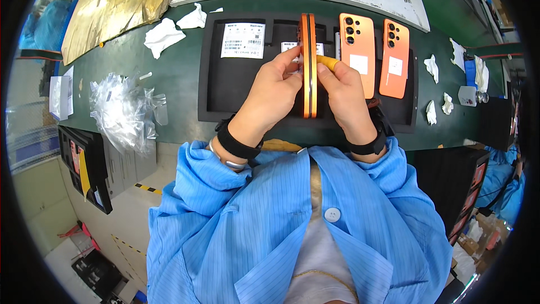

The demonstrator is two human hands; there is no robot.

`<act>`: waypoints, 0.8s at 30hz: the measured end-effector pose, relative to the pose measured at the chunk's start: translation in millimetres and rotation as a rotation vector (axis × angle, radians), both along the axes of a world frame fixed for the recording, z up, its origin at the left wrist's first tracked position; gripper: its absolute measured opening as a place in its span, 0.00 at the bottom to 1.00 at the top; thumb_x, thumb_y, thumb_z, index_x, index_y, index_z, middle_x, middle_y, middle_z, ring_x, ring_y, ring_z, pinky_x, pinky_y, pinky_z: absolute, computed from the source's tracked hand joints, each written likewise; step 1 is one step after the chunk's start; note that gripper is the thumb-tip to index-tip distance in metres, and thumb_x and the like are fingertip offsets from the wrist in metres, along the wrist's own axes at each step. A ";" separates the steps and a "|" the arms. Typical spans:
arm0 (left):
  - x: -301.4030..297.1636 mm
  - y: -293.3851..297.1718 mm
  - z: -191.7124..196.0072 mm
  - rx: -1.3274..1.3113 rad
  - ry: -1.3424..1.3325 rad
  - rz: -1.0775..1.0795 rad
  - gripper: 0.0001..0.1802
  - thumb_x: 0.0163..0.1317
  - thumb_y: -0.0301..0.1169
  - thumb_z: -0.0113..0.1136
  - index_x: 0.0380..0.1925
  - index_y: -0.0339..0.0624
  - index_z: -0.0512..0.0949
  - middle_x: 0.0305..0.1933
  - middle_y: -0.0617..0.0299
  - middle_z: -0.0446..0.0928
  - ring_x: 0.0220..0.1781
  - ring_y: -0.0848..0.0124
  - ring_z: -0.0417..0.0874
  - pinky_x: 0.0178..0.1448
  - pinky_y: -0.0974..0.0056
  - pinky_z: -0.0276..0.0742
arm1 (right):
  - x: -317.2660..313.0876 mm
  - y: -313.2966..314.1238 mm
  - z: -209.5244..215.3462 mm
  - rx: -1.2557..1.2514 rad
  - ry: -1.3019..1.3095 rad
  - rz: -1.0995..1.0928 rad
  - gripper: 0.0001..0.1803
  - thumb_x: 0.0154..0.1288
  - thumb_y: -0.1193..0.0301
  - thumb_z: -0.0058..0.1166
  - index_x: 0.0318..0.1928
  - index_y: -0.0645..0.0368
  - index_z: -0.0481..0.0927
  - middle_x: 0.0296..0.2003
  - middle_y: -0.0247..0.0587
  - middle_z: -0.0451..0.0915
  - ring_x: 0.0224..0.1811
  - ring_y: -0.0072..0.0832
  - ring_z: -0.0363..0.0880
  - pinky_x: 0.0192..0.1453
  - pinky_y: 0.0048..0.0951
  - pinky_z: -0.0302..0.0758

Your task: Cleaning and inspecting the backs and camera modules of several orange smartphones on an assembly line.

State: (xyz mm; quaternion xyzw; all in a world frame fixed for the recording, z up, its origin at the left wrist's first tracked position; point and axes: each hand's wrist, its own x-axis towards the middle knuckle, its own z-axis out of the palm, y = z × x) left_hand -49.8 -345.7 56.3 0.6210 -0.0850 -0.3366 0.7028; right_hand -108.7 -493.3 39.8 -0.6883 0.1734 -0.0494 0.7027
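Over the middle of a black foam tray (214, 79), my left hand (264, 95) and my right hand (347, 101) hold two orange phones (306, 98) upright and edge-on. The phones stand face to face with a thin dark gap between them. My left fingers press the outer side of the left phone; my right thumb and fingers grip the right one. A yellow finger cot (327, 63) covers one right finger. Two more orange phones (366, 34) lie camera side up on the tray's right part, each with a white sticker (395, 66).
A white printed label (243, 40) lies in the tray's left compartment. Left of it sits a heap of clear plastic bags (121, 107). Crumpled white scraps (163, 36) lie on the green table (185, 73). A roll of blue tape (470, 73) stands at the far right.
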 end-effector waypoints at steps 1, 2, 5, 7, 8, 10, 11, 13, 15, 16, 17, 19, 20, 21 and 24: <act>0.5 -1.3 1.5 0.037 -0.024 0.002 0.28 0.71 0.18 0.48 0.72 0.32 0.63 0.61 0.48 0.78 0.57 0.68 0.81 0.62 0.65 0.76 | 0.3 -1.4 -0.1 -0.003 -0.004 0.000 0.16 0.76 0.71 0.50 0.53 0.72 0.80 0.37 0.41 0.84 0.38 0.22 0.81 0.42 0.25 0.76; 0.8 -2.4 2.9 0.074 -0.050 0.005 0.28 0.71 0.18 0.48 0.71 0.32 0.63 0.59 0.48 0.79 0.56 0.68 0.81 0.62 0.66 0.76 | 0.5 -2.7 -0.9 -0.075 0.011 0.021 0.15 0.76 0.71 0.49 0.51 0.72 0.81 0.33 0.40 0.84 0.34 0.22 0.80 0.38 0.27 0.75; 0.6 -2.2 -0.1 0.115 -0.124 -0.027 0.30 0.69 0.15 0.46 0.72 0.32 0.63 0.59 0.48 0.79 0.57 0.69 0.81 0.63 0.67 0.75 | 0.9 3.4 8.5 -0.197 -0.007 0.035 0.15 0.76 0.71 0.48 0.48 0.72 0.82 0.27 0.40 0.82 0.29 0.21 0.78 0.33 0.29 0.73; -0.6 -1.7 7.2 0.123 -0.191 -0.015 0.31 0.68 0.14 0.44 0.72 0.32 0.63 0.60 0.47 0.79 0.59 0.68 0.80 0.64 0.66 0.74 | -2.7 3.6 12.5 -0.330 -0.004 0.052 0.15 0.76 0.72 0.47 0.51 0.72 0.81 0.30 0.42 0.84 0.32 0.22 0.79 0.36 0.28 0.75; -1.9 -1.3 11.6 0.135 -0.248 -0.007 0.32 0.66 0.13 0.42 0.72 0.32 0.62 0.61 0.47 0.78 0.61 0.68 0.80 0.65 0.66 0.73 | -2.9 6.1 15.1 -0.334 -0.014 0.053 0.15 0.76 0.72 0.47 0.51 0.72 0.81 0.30 0.42 0.84 0.32 0.22 0.79 0.36 0.28 0.75; -6.7 -2.1 20.9 0.143 -0.331 -0.002 0.36 0.63 0.10 0.38 0.73 0.33 0.61 0.65 0.47 0.75 0.65 0.66 0.78 0.67 0.65 0.72 | -4.1 12.9 20.0 -0.268 -0.240 -0.060 0.16 0.75 0.75 0.48 0.56 0.73 0.77 0.38 0.46 0.85 0.40 0.24 0.82 0.43 0.27 0.78; -9.7 -3.6 24.6 0.045 -0.385 0.050 0.37 0.62 0.09 0.38 0.74 0.34 0.60 0.67 0.48 0.74 0.66 0.66 0.77 0.67 0.65 0.72 | -5.9 11.9 23.8 -0.132 -0.257 -0.045 0.19 0.74 0.80 0.48 0.62 0.73 0.72 0.51 0.50 0.82 0.53 0.28 0.82 0.57 0.28 0.79; -13.5 -6.8 28.5 -0.080 -0.466 0.120 0.41 0.58 0.06 0.36 0.75 0.37 0.57 0.68 0.48 0.72 0.66 0.66 0.77 0.66 0.65 0.73 | -4.5 14.4 31.2 -0.054 -0.339 -0.059 0.20 0.73 0.82 0.47 0.63 0.73 0.70 0.54 0.50 0.80 0.57 0.31 0.80 0.62 0.30 0.77; -19.7 -5.5 20.8 -0.090 -0.457 0.163 0.41 0.58 0.06 0.37 0.74 0.37 0.57 0.67 0.48 0.72 0.65 0.66 0.78 0.65 0.66 0.73 | -7.0 12.8 30.3 0.038 -0.403 -0.029 0.22 0.72 0.86 0.46 0.65 0.73 0.67 0.62 0.51 0.74 0.66 0.36 0.74 0.72 0.36 0.71; -22.8 -4.6 15.1 -0.096 -0.441 0.212 0.41 0.57 0.05 0.37 0.74 0.37 0.57 0.66 0.48 0.73 0.63 0.67 0.78 0.64 0.67 0.74 | -8.3 13.7 25.3 0.036 -0.407 -0.030 0.22 0.72 0.86 0.46 0.65 0.73 0.67 0.62 0.51 0.74 0.66 0.36 0.74 0.72 0.36 0.71; -24.6 -3.9 10.2 -0.105 -0.447 0.233 0.41 0.56 0.05 0.38 0.73 0.38 0.57 0.65 0.46 0.74 0.60 0.70 0.80 0.63 0.67 0.75 | -9.1 15.2 19.9 0.048 -0.447 -0.038 0.22 0.71 0.87 0.46 0.65 0.72 0.67 0.62 0.51 0.74 0.66 0.36 0.74 0.72 0.36 0.71; -25.5 -4.1 6.8 -0.106 -0.463 0.243 0.39 0.59 0.06 0.40 0.73 0.39 0.58 0.66 0.44 0.74 0.64 0.64 0.79 0.63 0.65 0.76 | -12.0 18.0 16.6 0.104 -0.483 -0.046 0.22 0.71 0.88 0.46 0.64 0.72 0.68 0.63 0.51 0.73 0.68 0.37 0.73 0.73 0.38 0.71; -25.6 -4.3 5.6 -0.108 -0.484 0.255 0.38 0.61 0.08 0.42 0.72 0.40 0.59 0.67 0.42 0.75 0.68 0.58 0.78 0.64 0.63 0.77 | -11.1 16.8 17.6 0.106 -0.477 -0.046 0.22 0.71 0.88 0.46 0.64 0.72 0.68 0.63 0.51 0.73 0.68 0.37 0.73 0.73 0.38 0.71; -23.8 -3.2 13.4 -0.080 -0.456 0.230 0.38 0.61 0.08 0.42 0.73 0.40 0.57 0.67 0.40 0.74 0.68 0.57 0.77 0.65 0.63 0.77 | -8.5 15.0 18.4 0.111 -0.483 -0.032 0.22 0.71 0.88 0.45 0.64 0.72 0.68 0.63 0.51 0.73 0.69 0.37 0.72 0.74 0.39 0.69; -25.4 -8.6 6.7 -0.147 -0.438 0.252 0.40 0.60 0.05 0.39 0.74 0.38 0.55 0.65 0.44 0.74 0.62 0.69 0.78 0.66 0.65 0.73 | -8.7 12.9 19.1 0.139 -0.473 0.000 0.24 0.70 0.89 0.44 0.66 0.72 0.66 0.64 0.52 0.72 0.71 0.39 0.70 0.76 0.40 0.66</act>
